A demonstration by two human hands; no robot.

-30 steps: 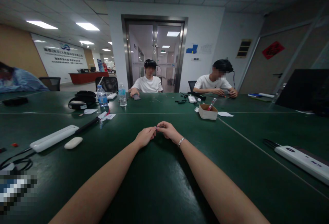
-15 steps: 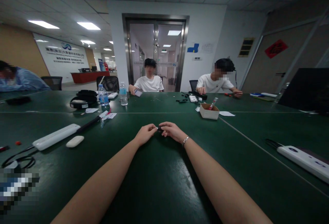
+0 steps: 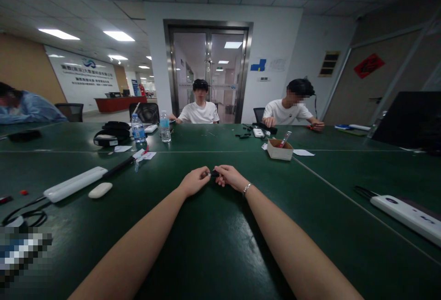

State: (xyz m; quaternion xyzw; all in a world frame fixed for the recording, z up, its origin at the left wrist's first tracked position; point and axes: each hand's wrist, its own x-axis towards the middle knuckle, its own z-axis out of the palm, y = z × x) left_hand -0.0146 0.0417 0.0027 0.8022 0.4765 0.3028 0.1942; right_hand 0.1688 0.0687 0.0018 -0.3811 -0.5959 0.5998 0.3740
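Steadiness and straight alignment should help, as the left hand (image 3: pixel 194 183) and right hand (image 3: pixel 231 178) pinch a small dark piece (image 3: pixel 214 173) between them over the counter (image 3: pixel 210 254).

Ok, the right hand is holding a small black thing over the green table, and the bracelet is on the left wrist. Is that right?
Not quite: the head view shows the bracelet on the right wrist. The right hand does hold a small black thing over the green table.

大数据科技有限公司 on the white wall sign (image 3: pixel 86 79), 福 on the red diamond sign (image 3: pixel 369 65)
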